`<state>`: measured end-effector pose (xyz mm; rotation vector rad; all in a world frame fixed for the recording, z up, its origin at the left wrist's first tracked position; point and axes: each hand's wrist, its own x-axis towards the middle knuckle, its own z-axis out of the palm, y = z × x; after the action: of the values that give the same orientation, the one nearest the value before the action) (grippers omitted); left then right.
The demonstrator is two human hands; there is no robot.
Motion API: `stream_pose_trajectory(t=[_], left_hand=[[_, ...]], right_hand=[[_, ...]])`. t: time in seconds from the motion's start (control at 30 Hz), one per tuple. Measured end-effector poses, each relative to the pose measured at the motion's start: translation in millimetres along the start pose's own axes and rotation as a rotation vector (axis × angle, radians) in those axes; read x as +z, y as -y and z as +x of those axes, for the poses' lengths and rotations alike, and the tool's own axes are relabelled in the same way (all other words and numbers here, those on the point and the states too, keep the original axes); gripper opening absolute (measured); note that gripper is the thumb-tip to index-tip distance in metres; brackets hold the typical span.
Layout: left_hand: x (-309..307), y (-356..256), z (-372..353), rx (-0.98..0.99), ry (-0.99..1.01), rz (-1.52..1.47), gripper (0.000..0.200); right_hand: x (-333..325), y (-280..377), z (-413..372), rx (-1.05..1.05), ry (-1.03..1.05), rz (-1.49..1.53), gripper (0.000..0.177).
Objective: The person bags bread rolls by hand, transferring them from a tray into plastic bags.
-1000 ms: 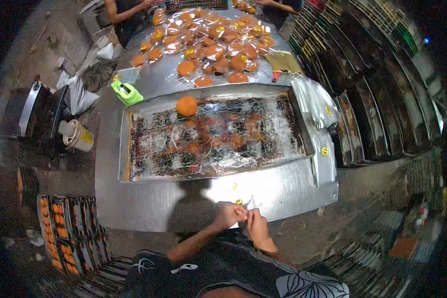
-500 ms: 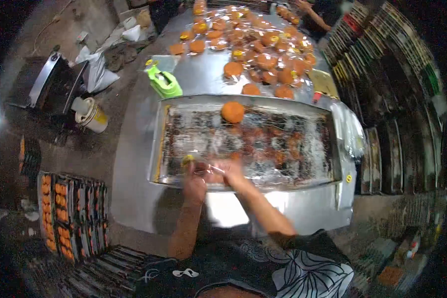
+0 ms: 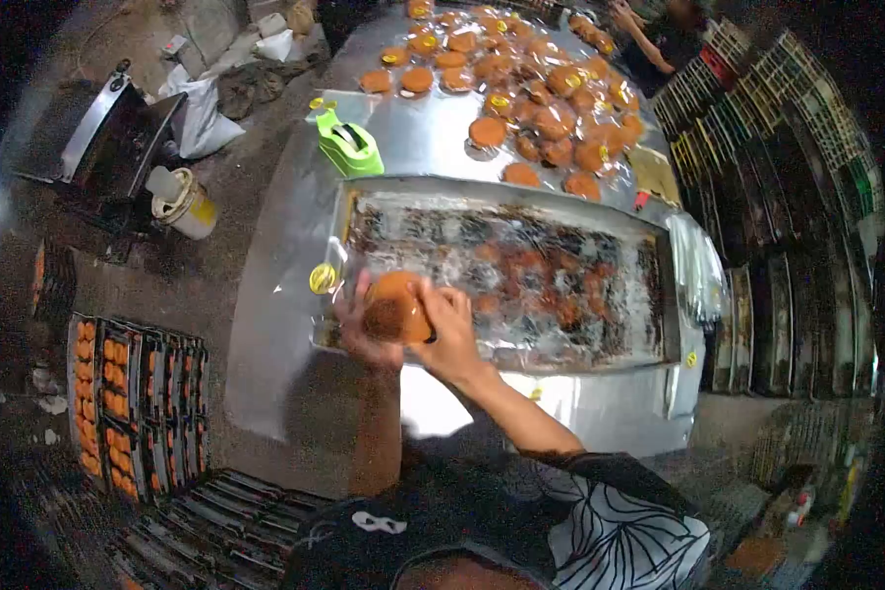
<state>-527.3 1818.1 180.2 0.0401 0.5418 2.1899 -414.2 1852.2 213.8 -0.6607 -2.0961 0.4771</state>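
A round orange-brown bun (image 3: 397, 306) is held between my two hands over the near left part of a metal baking tray (image 3: 501, 362). My right hand (image 3: 450, 332) grips the bun from its right side, thumb and fingers curled on its edge. At the bun's left side, my left hand (image 3: 361, 334) is blurred, its fingers closed around a clear plastic bag against the bun. A round yellow label (image 3: 323, 278) shows on the clear film just left of that hand. The tray's floor is stained dark and whitish.
Many bagged buns (image 3: 554, 120) pile up at the table's far side. A green tape dispenser (image 3: 350, 149) stands beyond the tray's left corner; clear plastic bags (image 3: 694, 265) lie on the right. Racks line the right. Stacked trays of buns (image 3: 118, 398) stand left. Another person's arm (image 3: 639, 39) shows far right.
The bun has left the far edge of the tray and is now between my hands. My hands, earlier together on the bag at the near edge, have moved up slightly. The view has shifted.
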Motion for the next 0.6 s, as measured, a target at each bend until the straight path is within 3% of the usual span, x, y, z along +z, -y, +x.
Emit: stream_pose_trajectory(t=[0.1,0.13,0.17,0.23,0.27,0.3,0.37,0.4,0.43,0.5,0.53,0.57,0.6], left_hand=[[14.7,44.8,-35.7,-0.069,0.225,-0.078,0.053],[15.3,58.0,-46.2,-0.068,0.424,-0.174,0.053],[26.6,59.9,-59.1,-0.065,0.412,-0.174,0.053],[48.2,59.4,-74.4,-0.323,0.239,-0.309,0.049],[40.3,64.6,-82.1,-0.302,0.241,-0.299,0.049],[21.4,76.2,-89.2,-0.348,0.283,-0.127,0.048],[-7.9,93.4,-106.5,-0.416,0.337,0.22,0.046],[-6.2,93.2,-126.6,-0.508,0.244,0.384,0.045],[-2.3,91.9,-142.0,-0.586,0.133,0.54,0.045],[-4.7,94.9,-172.4,-0.705,0.259,0.616,0.044],[-9.1,93.4,-189.9,-0.625,0.313,0.642,0.043],[-12.0,90.0,-206.3,-0.535,0.366,0.681,0.043],[-8.6,86.1,-222.0,-0.553,0.155,0.824,0.043]], right_hand=[[-34.3,14.3,-24.8,0.154,-0.028,0.072,0.092],[-37.5,8.9,-21.4,0.201,-0.052,0.047,0.089],[-44.3,9.8,-20.8,0.205,-0.041,0.051,0.089],[-59.0,19.2,-15.3,0.306,-0.02,0.254,0.085],[-70.3,36.3,-20.7,0.353,-0.213,0.373,0.065],[-78.2,27.7,-28.9,0.336,-0.204,0.394,0.065],[-95.6,-19.5,-55.3,0.477,0.171,-0.019,0.037],[-96.9,-49.7,-58.2,0.354,0.005,0.211,0.016],[-111.2,-66.9,-38.8,0.322,-0.116,0.177,0.01],[-145.6,-130.6,6.9,0.412,-0.189,-0.099,0.012],[-170.2,-111.7,43.3,0.438,-0.274,-0.075,0.013],[-168.7,-176.5,64.6,0.133,-0.221,0.243,0.028],[-158.4,-191.7,82.4,0.047,-0.304,-0.009,0.048]])
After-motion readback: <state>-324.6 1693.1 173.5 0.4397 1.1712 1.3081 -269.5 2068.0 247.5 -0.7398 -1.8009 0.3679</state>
